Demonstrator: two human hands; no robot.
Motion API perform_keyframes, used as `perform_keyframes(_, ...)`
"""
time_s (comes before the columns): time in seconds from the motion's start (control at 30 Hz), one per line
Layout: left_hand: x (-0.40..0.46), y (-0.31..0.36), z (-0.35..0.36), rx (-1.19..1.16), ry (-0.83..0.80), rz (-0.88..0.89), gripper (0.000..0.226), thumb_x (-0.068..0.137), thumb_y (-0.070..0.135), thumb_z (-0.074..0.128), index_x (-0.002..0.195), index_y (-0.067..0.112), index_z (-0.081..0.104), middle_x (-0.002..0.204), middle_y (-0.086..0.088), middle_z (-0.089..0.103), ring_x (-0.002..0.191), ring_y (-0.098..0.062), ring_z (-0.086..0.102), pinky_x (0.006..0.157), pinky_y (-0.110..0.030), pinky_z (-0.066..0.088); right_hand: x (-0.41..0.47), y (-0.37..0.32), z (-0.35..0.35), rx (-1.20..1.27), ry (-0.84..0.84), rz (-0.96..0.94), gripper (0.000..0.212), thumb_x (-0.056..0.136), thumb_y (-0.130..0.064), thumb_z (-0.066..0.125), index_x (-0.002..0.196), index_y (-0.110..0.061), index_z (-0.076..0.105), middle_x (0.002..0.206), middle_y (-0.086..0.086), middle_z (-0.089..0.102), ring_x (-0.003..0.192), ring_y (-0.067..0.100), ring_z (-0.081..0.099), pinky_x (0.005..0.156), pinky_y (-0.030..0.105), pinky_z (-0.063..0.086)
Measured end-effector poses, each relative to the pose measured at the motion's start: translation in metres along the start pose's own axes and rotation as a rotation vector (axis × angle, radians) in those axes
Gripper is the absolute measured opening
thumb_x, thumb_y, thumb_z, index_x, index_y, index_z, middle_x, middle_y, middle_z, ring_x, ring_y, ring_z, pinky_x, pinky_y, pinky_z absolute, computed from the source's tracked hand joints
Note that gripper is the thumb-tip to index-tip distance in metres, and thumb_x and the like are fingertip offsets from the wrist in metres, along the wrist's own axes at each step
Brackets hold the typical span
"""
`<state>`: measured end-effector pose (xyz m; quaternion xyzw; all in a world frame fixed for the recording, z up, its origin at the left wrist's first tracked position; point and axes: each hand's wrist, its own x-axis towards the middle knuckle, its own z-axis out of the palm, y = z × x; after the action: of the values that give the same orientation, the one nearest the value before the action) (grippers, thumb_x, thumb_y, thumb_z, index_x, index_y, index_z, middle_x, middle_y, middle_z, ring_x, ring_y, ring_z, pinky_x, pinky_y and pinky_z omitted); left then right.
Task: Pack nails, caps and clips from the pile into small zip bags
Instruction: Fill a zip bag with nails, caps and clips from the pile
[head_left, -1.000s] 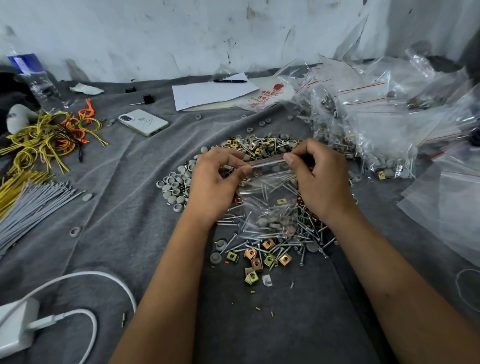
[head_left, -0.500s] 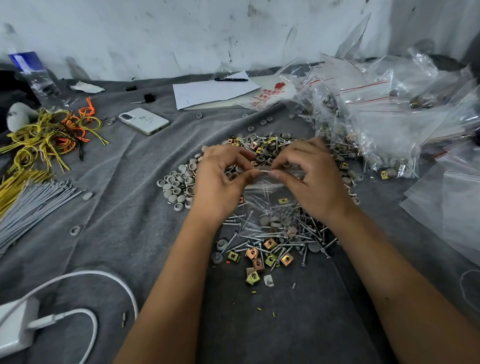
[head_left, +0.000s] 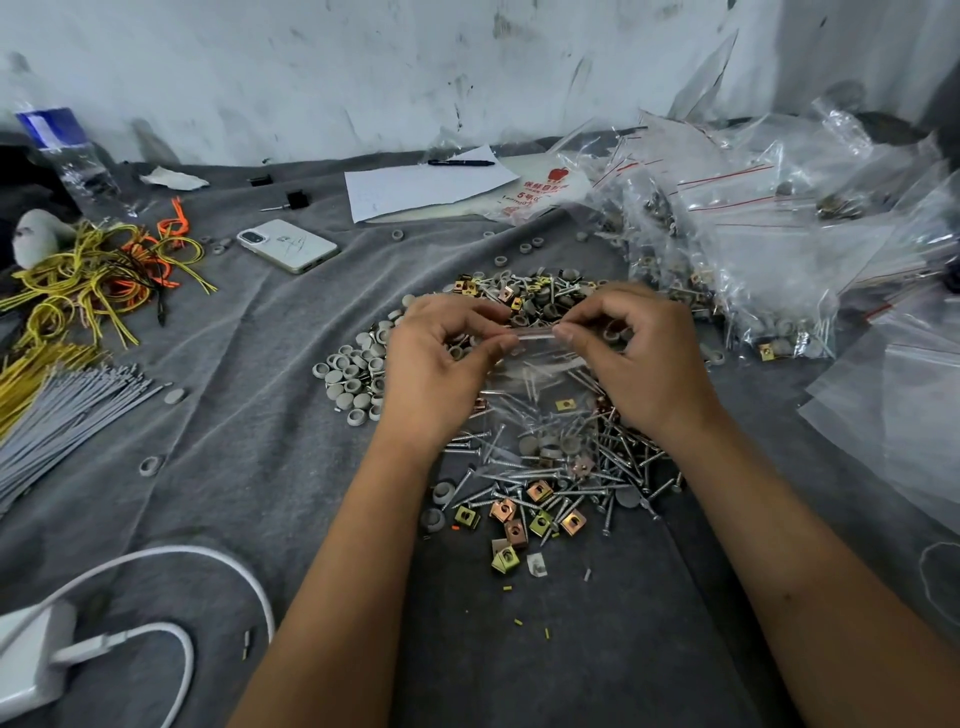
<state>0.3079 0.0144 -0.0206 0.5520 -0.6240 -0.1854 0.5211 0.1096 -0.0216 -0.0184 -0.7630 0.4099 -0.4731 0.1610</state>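
Above the heap of silver nails, grey caps and brass clips (head_left: 540, 467), the left hand (head_left: 441, 364) and right hand (head_left: 639, 358) are pinching the top edge of a small clear zip bag (head_left: 535, 384); bare grey cloth surface (head_left: 249, 426) is lying leftward, filled bags (head_left: 753, 244) crowding the right.

Single head view; looks forward and down, close over grey cloth (head_left: 218, 441); wall behind.

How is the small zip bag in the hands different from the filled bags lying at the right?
The small zip bag is pinched at its top edge by the left hand and right hand; the filled bags lie untouched in a heap. The held bag is single; the others are many, some showing red lines. Both are clear plastic and hold nails, grey caps and clips.
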Motion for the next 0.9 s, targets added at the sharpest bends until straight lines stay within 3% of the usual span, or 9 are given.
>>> perform_keyframes(0.2,0.0012,-0.0051,-0.0019,-0.255,0.03,-0.189,0.004,0.082,0.009,0.085,0.083,0.008,0.082,0.107,0.0,0.079,0.106,-0.017,0.074,0.097,-0.05,0.058,0.0005,0.001,0.0008,-0.001,-0.018,0.034,0.007,0.09,-0.015,0.077,0.092,-0.01,0.074,0.086,-0.003,0.067,0.081,0.009,0.061,0.072,0.018,0.048)
perform_keyframes(0.3,0.0007,-0.0053,-0.0016,-0.321,-0.002,-0.195,0.009,0.083,0.004,0.083,0.077,0.011,0.08,0.109,-0.002,0.079,0.109,-0.02,0.073,0.1,-0.052,0.057,0.0,0.0004,0.0002,0.02,-0.015,0.057,0.005,0.091,-0.016,0.075,0.093,-0.011,0.073,0.086,-0.004,0.067,0.08,0.009,0.062,0.07,0.019,0.048)
perform_keyframes(0.47,0.0015,-0.0083,-0.0041,-0.443,0.032,-0.17,0.021,0.083,-0.001,0.081,0.069,0.014,0.076,0.112,-0.006,0.079,0.11,-0.021,0.074,0.097,-0.044,0.059,0.0005,0.0032,-0.0027,0.03,-0.008,0.087,0.008,0.093,-0.02,0.074,0.096,-0.013,0.075,0.086,-0.003,0.07,0.08,0.011,0.065,0.07,0.023,0.05)
perform_keyframes(0.6,0.0031,-0.0099,-0.0053,-0.54,0.07,-0.215,0.016,0.082,0.002,0.082,0.073,0.015,0.079,0.11,-0.009,0.079,0.115,-0.023,0.072,0.098,-0.041,0.056,-0.0008,0.0016,-0.0043,0.155,0.03,0.087,0.006,0.094,-0.013,0.072,0.099,-0.017,0.074,0.088,-0.008,0.071,0.081,0.003,0.066,0.071,0.014,0.051)
perform_keyframes(0.73,0.0026,-0.009,-0.0047,-0.596,0.063,-0.258,0.022,0.086,-0.003,0.077,0.07,0.013,0.077,0.11,-0.012,0.078,0.116,-0.021,0.072,0.095,-0.033,0.054,-0.0011,0.0018,-0.005,0.268,0.007,0.106,0.013,0.095,-0.01,0.071,0.095,-0.022,0.07,0.084,-0.01,0.068,0.074,0.003,0.064,0.064,0.023,0.055)
perform_keyframes(0.9,0.0023,-0.0068,-0.0064,-0.581,0.049,-0.2,0.026,0.087,-0.007,0.074,0.067,0.01,0.072,0.115,-0.008,0.078,0.117,-0.026,0.071,0.101,-0.043,0.055,-0.0011,0.0007,-0.0046,0.307,0.005,0.151,0.011,0.096,-0.013,0.07,0.093,-0.023,0.072,0.083,-0.007,0.071,0.074,0.008,0.066,0.064,0.026,0.055)
